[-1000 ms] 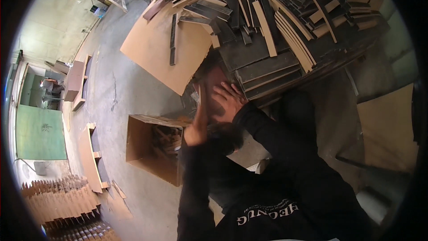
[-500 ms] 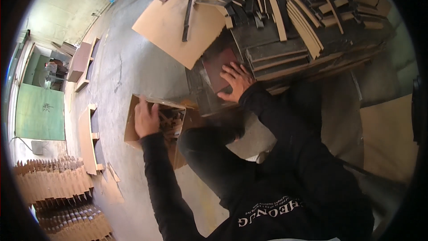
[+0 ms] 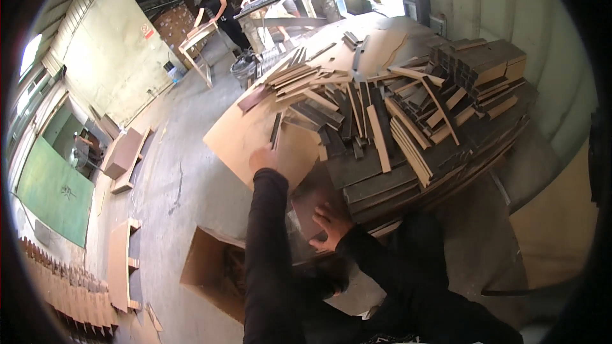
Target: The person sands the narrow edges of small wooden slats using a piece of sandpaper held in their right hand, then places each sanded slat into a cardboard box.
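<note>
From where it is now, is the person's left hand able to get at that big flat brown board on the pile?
Probably yes. The left hand is already at the near edge of the brown board, with nothing between them. Loose wood strips lie on the board's far part, which could hinder lifting it.

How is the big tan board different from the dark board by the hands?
The tan board is light brown and wide; the dark board is grey-brown and narrower. The tan board sticks out past the pile's edge, under the left hand; the dark board lies in a stack, above the right hand. Both are flat and carry loose wood strips.
</note>
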Action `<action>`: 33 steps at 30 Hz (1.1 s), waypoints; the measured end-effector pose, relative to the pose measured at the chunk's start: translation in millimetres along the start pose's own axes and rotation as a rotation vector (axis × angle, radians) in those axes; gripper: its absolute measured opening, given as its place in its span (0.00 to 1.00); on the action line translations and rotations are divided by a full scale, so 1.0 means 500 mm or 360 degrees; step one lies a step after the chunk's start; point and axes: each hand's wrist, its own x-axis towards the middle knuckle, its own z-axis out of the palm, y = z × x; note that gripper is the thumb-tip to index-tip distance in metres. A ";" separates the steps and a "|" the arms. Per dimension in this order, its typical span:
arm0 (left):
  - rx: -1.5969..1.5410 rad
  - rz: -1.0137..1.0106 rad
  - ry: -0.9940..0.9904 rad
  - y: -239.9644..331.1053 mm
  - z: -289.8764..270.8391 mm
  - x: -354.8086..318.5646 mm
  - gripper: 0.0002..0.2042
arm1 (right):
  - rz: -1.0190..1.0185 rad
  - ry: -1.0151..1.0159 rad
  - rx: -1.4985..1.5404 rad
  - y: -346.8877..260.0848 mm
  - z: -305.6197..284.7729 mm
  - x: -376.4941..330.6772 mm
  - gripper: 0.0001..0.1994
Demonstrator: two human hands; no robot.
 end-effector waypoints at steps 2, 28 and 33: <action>-0.0092 0.0022 0.0107 -0.009 -0.005 -0.016 0.16 | 0.0095 0.0050 0.0096 0.032 0.012 -0.016 0.31; 0.0475 0.0512 -0.0280 -0.007 -0.012 -0.522 0.31 | 0.0284 -0.0287 -0.0022 0.018 0.036 -0.018 0.31; 0.0430 0.0451 -0.0509 0.097 -0.054 -0.424 0.41 | 0.0308 -0.0211 -0.0049 0.009 0.012 -0.023 0.30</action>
